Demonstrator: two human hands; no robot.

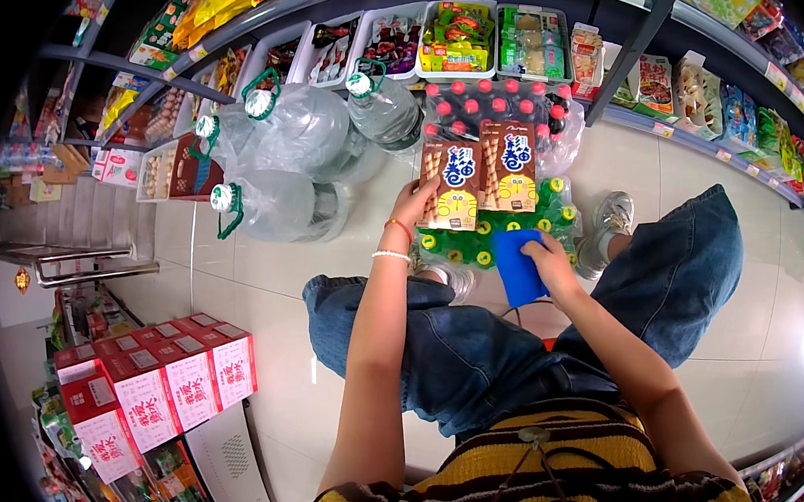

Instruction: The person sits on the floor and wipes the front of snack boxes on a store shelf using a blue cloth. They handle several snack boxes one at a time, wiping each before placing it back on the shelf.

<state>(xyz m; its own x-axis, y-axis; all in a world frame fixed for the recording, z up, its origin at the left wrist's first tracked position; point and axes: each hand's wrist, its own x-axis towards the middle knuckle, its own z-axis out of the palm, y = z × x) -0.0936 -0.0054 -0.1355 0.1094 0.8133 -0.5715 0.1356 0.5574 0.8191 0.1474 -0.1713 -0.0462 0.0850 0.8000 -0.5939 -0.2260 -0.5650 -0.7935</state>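
Two brown snack boxes with wafer roll pictures lie side by side on shrink-wrapped bottles. My left hand (418, 202) is on the left edge of the nearer snack box (459, 184), fingers on its side; whether it grips the box is unclear. The other snack box (508, 167) lies just right of it. In my right hand (551, 264) is a folded blue cloth (519, 265), pinched between thumb and fingers. Under the boxes are a pack of green bottles with yellow caps (484, 258) and a pack of dark bottles with red caps (458, 104).
Large clear water jugs (291, 209) with green handles stand left on the tiled floor. A shelf with snack trays (458, 37) runs across the front, a metal post (634, 52) at its right. Red and white cartons (161, 380) are stacked at lower left, near a metal railing (95, 271).
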